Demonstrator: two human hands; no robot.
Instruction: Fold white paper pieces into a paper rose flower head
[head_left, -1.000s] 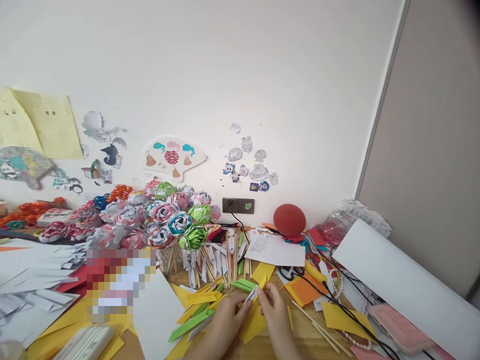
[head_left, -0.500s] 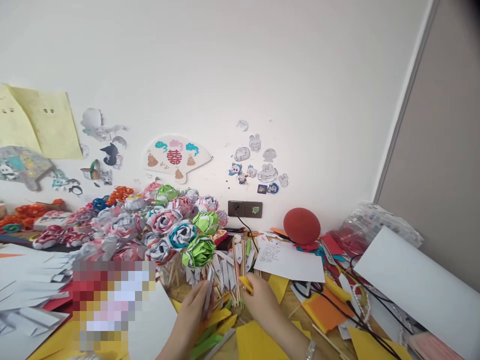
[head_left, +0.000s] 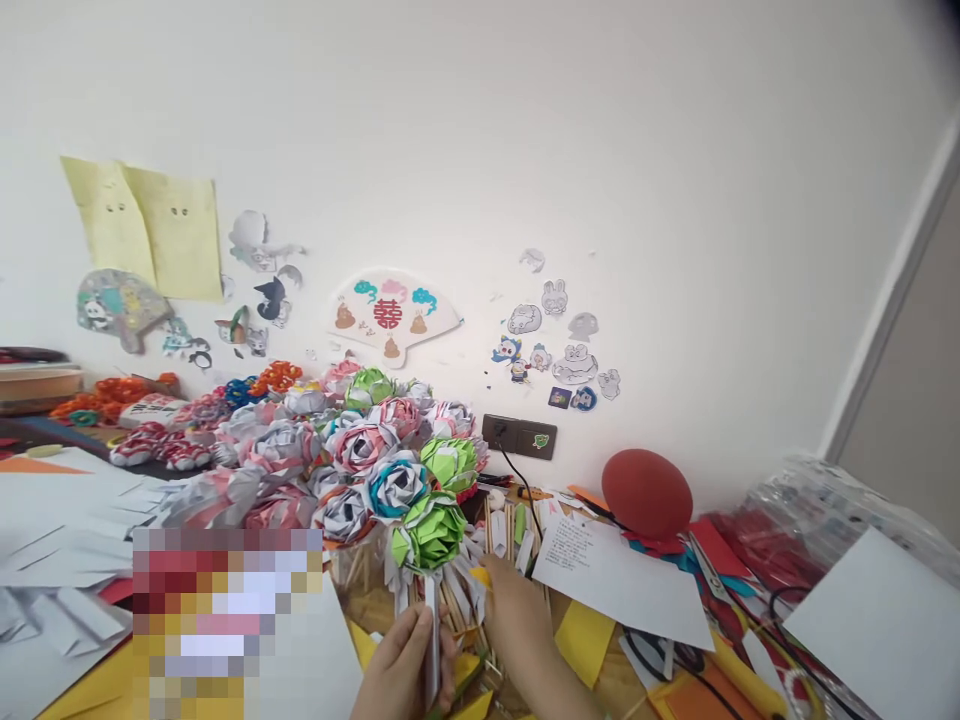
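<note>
My left hand (head_left: 401, 660) pinches a narrow folded white paper strip (head_left: 432, 640), held nearly upright with its top end just below a green folded-paper flower (head_left: 431, 532). Whether the strip touches that flower I cannot tell. To its right, my right hand (head_left: 510, 610) reaches forward with fingers curled, and a small yellow piece (head_left: 480, 576) shows at its fingertips. Its exact kind is unclear. Around and beyond this hand lie white folded paper strips (head_left: 466, 590) and thin wooden sticks (head_left: 491, 530). The right fingertips are partly hidden by the hand itself.
A heap of paper flowers (head_left: 360, 445) fills the left back. On the right are a written white sheet (head_left: 622, 575), a red balloon (head_left: 647, 492), scissors (head_left: 716, 565) and black cables. A cable runs from the wall socket (head_left: 519, 437). White sheets (head_left: 300, 650) lie at left.
The view has swung left, so the wall and table things appear farther right. My right hand has moved forward among the sticks and strips. My left hand still holds the white strip.
</note>
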